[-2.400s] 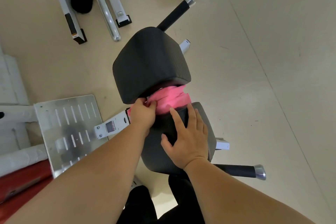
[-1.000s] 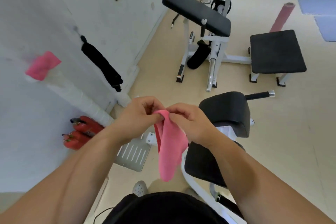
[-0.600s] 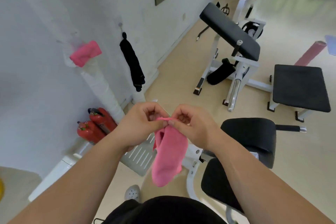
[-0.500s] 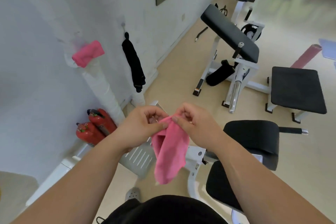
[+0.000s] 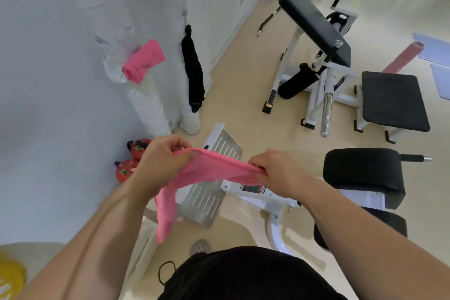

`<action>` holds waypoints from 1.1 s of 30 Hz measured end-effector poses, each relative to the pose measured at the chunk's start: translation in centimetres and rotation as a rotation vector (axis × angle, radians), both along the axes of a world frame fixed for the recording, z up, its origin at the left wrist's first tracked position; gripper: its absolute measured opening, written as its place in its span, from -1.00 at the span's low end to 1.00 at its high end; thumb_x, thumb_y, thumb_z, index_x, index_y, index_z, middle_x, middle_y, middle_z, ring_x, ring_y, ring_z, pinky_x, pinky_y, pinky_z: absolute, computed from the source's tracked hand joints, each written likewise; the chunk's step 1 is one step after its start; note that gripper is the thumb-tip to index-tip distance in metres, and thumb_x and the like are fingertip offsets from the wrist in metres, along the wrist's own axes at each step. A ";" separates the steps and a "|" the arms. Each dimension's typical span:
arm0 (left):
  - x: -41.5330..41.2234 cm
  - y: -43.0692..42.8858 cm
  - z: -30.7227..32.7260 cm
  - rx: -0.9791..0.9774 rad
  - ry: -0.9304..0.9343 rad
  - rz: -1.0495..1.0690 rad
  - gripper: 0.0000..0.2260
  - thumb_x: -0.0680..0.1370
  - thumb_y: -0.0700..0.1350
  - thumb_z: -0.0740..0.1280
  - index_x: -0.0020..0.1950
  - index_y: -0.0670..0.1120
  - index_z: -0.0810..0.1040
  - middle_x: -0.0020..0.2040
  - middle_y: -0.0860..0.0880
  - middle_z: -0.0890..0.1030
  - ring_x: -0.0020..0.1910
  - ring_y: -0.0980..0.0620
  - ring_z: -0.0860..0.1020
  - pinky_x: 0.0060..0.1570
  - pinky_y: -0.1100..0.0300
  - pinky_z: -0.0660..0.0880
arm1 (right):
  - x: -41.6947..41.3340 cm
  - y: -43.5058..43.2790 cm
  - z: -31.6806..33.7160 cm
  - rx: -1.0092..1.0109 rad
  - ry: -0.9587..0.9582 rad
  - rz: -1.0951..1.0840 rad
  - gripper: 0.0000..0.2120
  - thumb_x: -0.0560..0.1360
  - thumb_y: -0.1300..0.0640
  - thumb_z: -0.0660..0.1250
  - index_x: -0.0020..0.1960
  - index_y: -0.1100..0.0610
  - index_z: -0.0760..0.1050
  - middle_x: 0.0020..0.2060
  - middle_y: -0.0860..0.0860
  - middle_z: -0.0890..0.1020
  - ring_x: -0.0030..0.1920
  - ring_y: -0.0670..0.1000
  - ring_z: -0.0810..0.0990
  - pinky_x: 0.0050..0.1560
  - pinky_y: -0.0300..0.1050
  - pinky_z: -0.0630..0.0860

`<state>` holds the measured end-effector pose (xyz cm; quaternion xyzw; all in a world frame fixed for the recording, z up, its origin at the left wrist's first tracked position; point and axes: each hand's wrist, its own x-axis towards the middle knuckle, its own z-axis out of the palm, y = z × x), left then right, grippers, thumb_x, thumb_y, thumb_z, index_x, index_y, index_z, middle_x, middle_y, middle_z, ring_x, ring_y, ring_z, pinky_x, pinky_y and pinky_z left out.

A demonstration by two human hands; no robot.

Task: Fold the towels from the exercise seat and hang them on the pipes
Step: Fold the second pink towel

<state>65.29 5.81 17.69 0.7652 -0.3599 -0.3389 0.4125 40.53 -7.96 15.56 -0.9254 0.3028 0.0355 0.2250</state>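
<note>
I hold a pink towel [image 5: 207,173] stretched between both hands at chest height. My left hand [image 5: 160,161] pinches one upper corner and my right hand [image 5: 275,170] pinches the other; a loose end hangs down below my left hand. The black padded exercise seat [image 5: 362,173] stands to my right, with no towel visible on it. On the wall to the left, a folded pink towel [image 5: 143,61] hangs over a white wrapped pipe [image 5: 148,107]. A black towel [image 5: 193,75] hangs on a second pipe beside it.
Two red fire extinguishers [image 5: 129,163] lie at the wall's foot. A perforated metal footplate [image 5: 211,178] sits below my hands. A white-framed bench machine [image 5: 314,31] and a flat black bench [image 5: 394,102] stand further off on the beige floor. A pink roller [image 5: 401,56] lies far right.
I lifted the pink towel off the seat and turned toward the wall. My hands, close together half a second ago, have pulled apart and spread the towel's top edge.
</note>
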 end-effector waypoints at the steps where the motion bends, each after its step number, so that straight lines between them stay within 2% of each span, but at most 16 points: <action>1: 0.6 -0.1 -0.1 -0.015 -0.020 0.054 -0.84 0.47 -0.17 0.50 -0.28 0.05 0.65 -0.36 0.08 0.61 -0.31 0.07 0.53 -0.27 0.10 0.52 | 0.6 0.3 -0.3 0.009 -0.044 0.002 -0.64 0.46 -0.06 0.13 -0.23 0.19 0.53 -0.33 0.08 0.58 -0.21 0.13 0.47 -0.16 -0.24 0.30; 3: 2.0 -0.2 -0.3 -0.048 -0.072 0.141 -0.83 0.45 -0.18 0.51 -0.31 0.01 0.63 -0.34 0.05 0.61 -0.29 0.03 0.53 -0.21 0.04 0.53 | 1.7 0.5 -0.6 0.031 -0.115 0.012 -0.69 0.43 -0.03 0.27 -0.30 0.21 0.50 -0.33 0.11 0.53 -0.24 0.14 0.46 -0.15 -0.33 0.24; 5: 3.5 0.1 -0.5 -0.071 -0.135 0.161 -0.85 0.43 -0.18 0.50 -0.30 -0.01 0.62 -0.31 -0.04 0.63 -0.27 -0.03 0.57 -0.17 0.02 0.53 | 2.7 0.3 -0.7 0.061 -0.176 0.021 -0.75 0.37 0.01 0.38 -0.32 0.19 0.50 -0.31 0.10 0.52 -0.24 0.13 0.47 -0.13 -0.21 0.27; 6: 4.2 0.4 -0.6 -0.074 -0.173 0.160 -0.86 0.43 -0.18 0.50 -0.29 -0.01 0.62 -0.30 -0.06 0.64 -0.25 -0.07 0.59 -0.15 0.01 0.53 | 3.1 0.1 -0.6 0.073 -0.195 0.023 -0.72 0.35 -0.04 0.39 -0.31 0.18 0.51 -0.30 0.10 0.53 -0.23 0.12 0.48 -0.13 -0.14 0.32; 8: 5.6 1.1 -0.9 -0.068 -0.269 0.159 -0.87 0.43 -0.18 0.51 -0.27 -0.03 0.63 -0.32 -0.06 0.63 -0.25 -0.09 0.59 -0.17 0.02 0.52 | 3.7 -0.3 -0.4 0.091 -0.189 0.026 -0.58 0.31 -0.19 0.36 -0.31 0.20 0.54 -0.27 0.10 0.57 -0.20 0.11 0.52 -0.10 -0.14 0.39; 11: 7.3 2.3 -1.6 -0.047 -0.380 0.192 -0.87 0.43 -0.17 0.53 -0.26 -0.05 0.62 -0.34 0.02 0.60 -0.28 -0.03 0.53 -0.23 0.11 0.43 | 4.2 -0.4 -0.4 0.110 -0.191 0.039 -0.49 0.29 -0.29 0.41 -0.39 0.18 0.48 -0.36 0.05 0.56 -0.20 0.10 0.53 -0.11 -0.27 0.40; 14: 8.7 3.4 -2.4 0.000 -0.408 0.237 -0.84 0.44 -0.16 0.52 -0.28 -0.04 0.59 -0.37 0.11 0.53 -0.33 0.08 0.47 -0.29 0.19 0.37 | 4.8 0.3 -0.2 0.125 -0.181 0.017 -0.45 0.34 -0.31 0.41 -0.46 0.08 0.27 -0.50 -0.01 0.35 -0.32 0.09 0.45 -0.26 -0.03 0.41; 16: 9.5 4.1 -2.8 0.034 -0.406 0.244 -0.84 0.45 -0.13 0.52 -0.28 -0.06 0.59 -0.36 0.12 0.53 -0.30 0.06 0.50 -0.28 0.20 0.36 | 5.1 0.7 0.2 0.109 -0.112 -0.055 -0.45 0.41 -0.24 0.42 -0.47 0.05 0.23 -0.52 0.06 0.35 -0.40 0.08 0.39 -0.32 0.03 0.38; 19: 10.2 4.7 -3.3 0.080 -0.413 0.208 -0.80 0.46 -0.07 0.54 -0.30 -0.05 0.58 -0.36 0.08 0.55 -0.27 -0.05 0.53 -0.28 0.17 0.36 | 5.2 0.5 0.4 -0.025 0.016 -0.211 -0.51 0.51 -0.02 0.42 -0.44 0.02 0.22 -0.50 -0.05 0.34 -0.43 -0.03 0.32 -0.41 -0.08 0.22; 20: 10.4 4.7 -3.4 0.100 -0.407 0.186 -0.79 0.45 -0.04 0.54 -0.32 -0.02 0.58 -0.37 0.10 0.55 -0.28 -0.03 0.54 -0.29 0.21 0.35 | 5.2 0.2 0.6 -0.095 0.057 -0.282 -0.58 0.53 0.01 0.37 -0.40 0.03 0.24 -0.48 -0.06 0.37 -0.41 -0.01 0.36 -0.40 -0.10 0.21; 22: 10.7 4.9 -3.4 0.150 -0.352 0.136 -0.76 0.44 0.01 0.55 -0.36 0.06 0.58 -0.45 0.13 0.54 -0.32 0.06 0.52 -0.31 0.24 0.35 | 5.0 -0.5 0.8 -0.200 0.107 -0.400 -0.74 0.55 0.04 0.27 -0.28 0.03 0.33 -0.41 -0.04 0.47 -0.31 0.09 0.49 -0.35 -0.08 0.35; 24: 11.0 5.0 -3.2 0.198 -0.259 0.072 -0.77 0.44 0.06 0.56 -0.36 0.04 0.63 -0.42 0.11 0.59 -0.31 0.02 0.55 -0.30 0.15 0.44 | 4.4 -1.5 0.9 -0.178 0.156 -0.462 -0.84 0.58 0.05 0.22 -0.17 0.05 0.41 -0.32 -0.01 0.55 -0.23 0.13 0.55 -0.23 -0.02 0.49; 26: 10.8 4.9 -2.7 0.181 -0.164 0.034 -0.81 0.46 0.04 0.54 -0.28 -0.02 0.69 -0.29 -0.01 0.66 -0.21 -0.09 0.62 -0.14 -0.01 0.56 | 3.9 -2.2 0.8 -0.032 0.144 -0.485 -0.80 0.57 0.05 0.24 -0.21 0.08 0.44 -0.31 0.00 0.55 -0.20 0.12 0.54 -0.20 -0.03 0.46; 29: 9.8 4.3 -1.4 0.071 0.010 0.070 -0.92 0.48 -0.09 0.52 -0.21 -0.04 0.72 -0.20 -0.08 0.70 -0.21 0.02 0.64 -0.03 -0.06 0.60 | 3.6 -1.6 1.1 0.309 -0.002 -0.519 -0.64 0.50 -0.13 0.43 -0.24 0.15 0.51 -0.35 0.03 0.57 -0.31 0.04 0.51 -0.26 -0.07 0.41; 31: 8.8 3.6 -0.7 0.065 0.104 0.056 -0.90 0.41 -0.02 0.52 -0.16 -0.04 0.73 -0.17 -0.10 0.72 -0.15 -0.08 0.68 0.04 -0.14 0.62 | 4.2 -0.6 1.9 0.460 -0.098 -0.547 -0.64 0.50 -0.20 0.42 -0.13 0.11 0.59 -0.29 0.01 0.63 -0.29 0.00 0.57 -0.26 -0.12 0.44; 33: 7.3 2.7 -0.1 0.061 0.167 -0.001 -0.89 0.41 0.00 0.52 -0.18 -0.03 0.73 -0.18 -0.10 0.72 -0.16 -0.05 0.65 0.02 -0.13 0.61 | 5.5 0.5 2.7 0.476 -0.203 -0.544 -0.78 0.58 -0.12 0.34 0.09 -0.01 0.58 -0.18 -0.03 0.63 -0.23 -0.04 0.58 -0.22 -0.18 0.46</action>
